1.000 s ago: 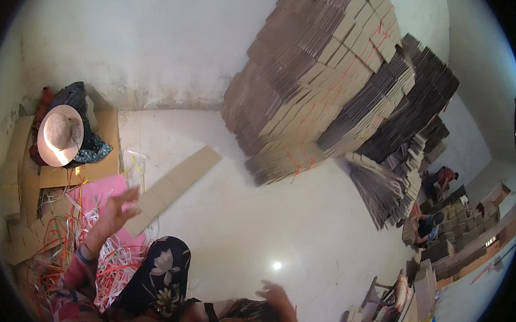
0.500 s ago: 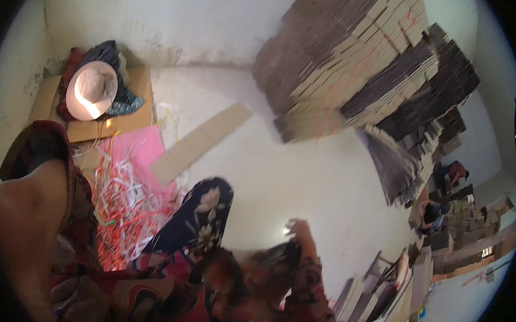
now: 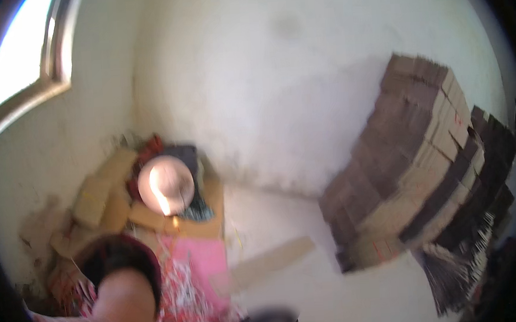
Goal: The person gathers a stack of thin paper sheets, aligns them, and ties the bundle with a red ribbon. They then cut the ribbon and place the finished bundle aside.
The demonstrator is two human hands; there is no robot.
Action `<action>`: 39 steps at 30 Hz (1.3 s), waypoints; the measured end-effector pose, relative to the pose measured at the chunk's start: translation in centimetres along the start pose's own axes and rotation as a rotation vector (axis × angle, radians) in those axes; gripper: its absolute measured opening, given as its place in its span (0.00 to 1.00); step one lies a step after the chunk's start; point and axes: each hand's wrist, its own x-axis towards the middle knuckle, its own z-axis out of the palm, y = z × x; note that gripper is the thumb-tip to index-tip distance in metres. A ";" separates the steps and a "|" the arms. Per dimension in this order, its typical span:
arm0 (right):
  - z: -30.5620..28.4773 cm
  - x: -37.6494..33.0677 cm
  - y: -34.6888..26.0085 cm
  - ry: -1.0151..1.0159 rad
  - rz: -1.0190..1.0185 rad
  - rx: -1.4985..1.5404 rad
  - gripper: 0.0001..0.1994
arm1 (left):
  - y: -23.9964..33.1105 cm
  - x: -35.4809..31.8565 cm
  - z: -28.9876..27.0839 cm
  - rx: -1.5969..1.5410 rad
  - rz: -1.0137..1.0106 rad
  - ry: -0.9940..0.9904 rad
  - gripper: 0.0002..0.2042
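The picture is blurred. A bare stretch of my left arm rises from the lower left edge, with a dark red sleeve at its far end. Neither hand shows. Just right of the arm lies a pink sheet covered with red and white strips. Beyond it, a pale round hat rests on dark cloth over flat cardboard in the room's corner.
A tall leaning stack of flattened cardboard boxes fills the right side against the white wall. A long cardboard strip lies on the pale floor. Loose cardboard pieces pile up at the left wall under a window.
The view has swung upward, so the wall and window now show. My lap, patterned clothing and right hand have dropped out at the bottom. My left arm stays at the lower left.
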 end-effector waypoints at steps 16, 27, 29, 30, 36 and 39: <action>-5.3 -4.1 -2.7 0.045 0.057 -0.299 0.24 | 0.7 -10.5 -14.1 0.940 -0.481 0.058 0.21; -0.2 -6.1 -12.6 -0.248 0.223 0.462 0.18 | 5.3 -52.7 -24.5 0.963 -1.648 0.312 0.08; 0.0 -5.9 -12.0 -0.221 0.243 0.435 0.18 | 4.2 -52.5 -23.3 0.996 -1.803 -0.121 0.19; 0.4 -5.7 -12.1 -0.220 0.246 0.430 0.18 | 3.3 -51.8 -22.3 0.961 -1.666 -0.109 0.19; -0.9 -7.0 -14.4 -0.203 0.238 0.554 0.19 | -0.9 -49.3 -19.0 0.838 -1.594 0.232 0.19; -1.7 -7.4 -13.4 -0.230 0.215 0.537 0.13 | -1.4 -51.0 -21.1 1.009 -1.622 0.204 0.23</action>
